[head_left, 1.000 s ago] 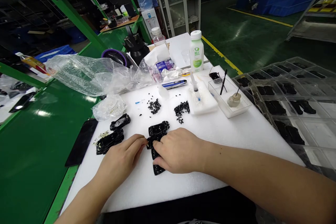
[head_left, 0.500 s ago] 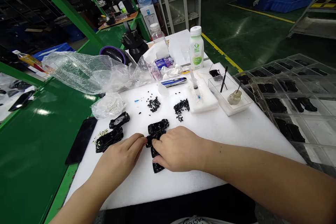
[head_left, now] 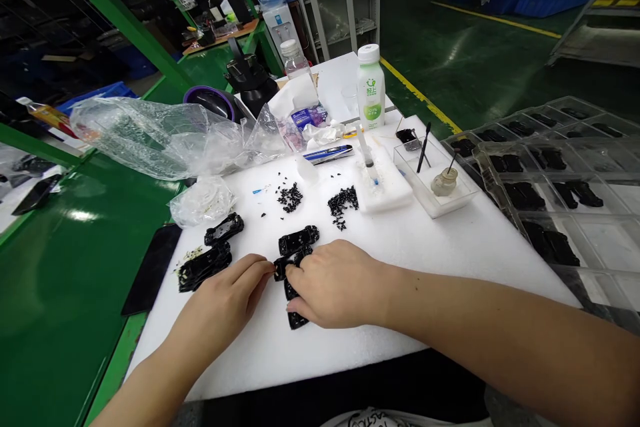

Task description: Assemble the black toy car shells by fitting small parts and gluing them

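Note:
A black model-car chassis (head_left: 281, 269) lies on the white foam board, between my two hands. At its left end, the fingertips of my left hand (head_left: 227, 297) are pinched together. From the right, my right hand (head_left: 337, 283) is closed over the same chassis, its fingers bent and hiding much of it. Just beyond them sits another black chassis (head_left: 299, 240). A further black chassis (head_left: 297, 319) is partly covered by my right thumb. Off to the left are a stack of black chassis (head_left: 205, 267) and a single one (head_left: 224, 229).
Two piles of tiny black parts (head_left: 290, 197) (head_left: 343, 203) lie beyond my hands. A syringe (head_left: 367, 157) rests on a foam block (head_left: 387, 190). Right of it, a clear tray (head_left: 435, 207) holds a small jar (head_left: 445, 181). Plastic bags, a white-green bottle (head_left: 371, 88) and compartment trays (head_left: 593, 237) surround the board.
The whole view has shifted slightly, so things appear a little further left. Both hands keep nearly the same hold on the chassis.

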Motion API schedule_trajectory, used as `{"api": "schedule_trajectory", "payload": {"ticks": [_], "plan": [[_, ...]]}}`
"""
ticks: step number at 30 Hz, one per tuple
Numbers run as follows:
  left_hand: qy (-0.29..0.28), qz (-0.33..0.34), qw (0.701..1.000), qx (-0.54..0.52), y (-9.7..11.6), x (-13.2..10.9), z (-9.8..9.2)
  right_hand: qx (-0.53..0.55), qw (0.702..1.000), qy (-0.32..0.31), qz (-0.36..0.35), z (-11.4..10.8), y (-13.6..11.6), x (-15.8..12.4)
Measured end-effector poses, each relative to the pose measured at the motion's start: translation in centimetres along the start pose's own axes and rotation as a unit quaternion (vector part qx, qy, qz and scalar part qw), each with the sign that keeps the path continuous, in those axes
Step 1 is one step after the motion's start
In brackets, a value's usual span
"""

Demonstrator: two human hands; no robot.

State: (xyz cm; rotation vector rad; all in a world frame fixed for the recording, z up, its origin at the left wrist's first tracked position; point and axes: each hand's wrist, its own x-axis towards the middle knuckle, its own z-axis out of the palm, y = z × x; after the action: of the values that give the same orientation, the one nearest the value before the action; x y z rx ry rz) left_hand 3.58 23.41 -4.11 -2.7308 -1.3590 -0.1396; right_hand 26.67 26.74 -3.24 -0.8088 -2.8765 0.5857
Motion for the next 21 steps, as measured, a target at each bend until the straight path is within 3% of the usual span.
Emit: {"api": "schedule_trajectory", "payload": {"ticks": [10,13,17,21], "plan": [[0.021,0.01,0.997,0.08,0.4,-1.0,0.7,0.004,1.0,-0.001,-0.001,0.0,0.0,0.0],[0.041,-0.029,0.998,0.024,1.1,-1.3,0.6,0.004,1.0,0.002,-0.002,-0.1,0.0,-0.1],[0.025,-0.113,0.989,-0.089,2.1,-1.6,0.1,-0.01,1.0,0.005,-0.004,-0.1,-0.1,-0.2],[0.047,-0.172,0.975,-0.131,2.7,-1.7,0.2,-0.025,1.0,0.013,-0.007,0.1,0.0,-0.2]]}}
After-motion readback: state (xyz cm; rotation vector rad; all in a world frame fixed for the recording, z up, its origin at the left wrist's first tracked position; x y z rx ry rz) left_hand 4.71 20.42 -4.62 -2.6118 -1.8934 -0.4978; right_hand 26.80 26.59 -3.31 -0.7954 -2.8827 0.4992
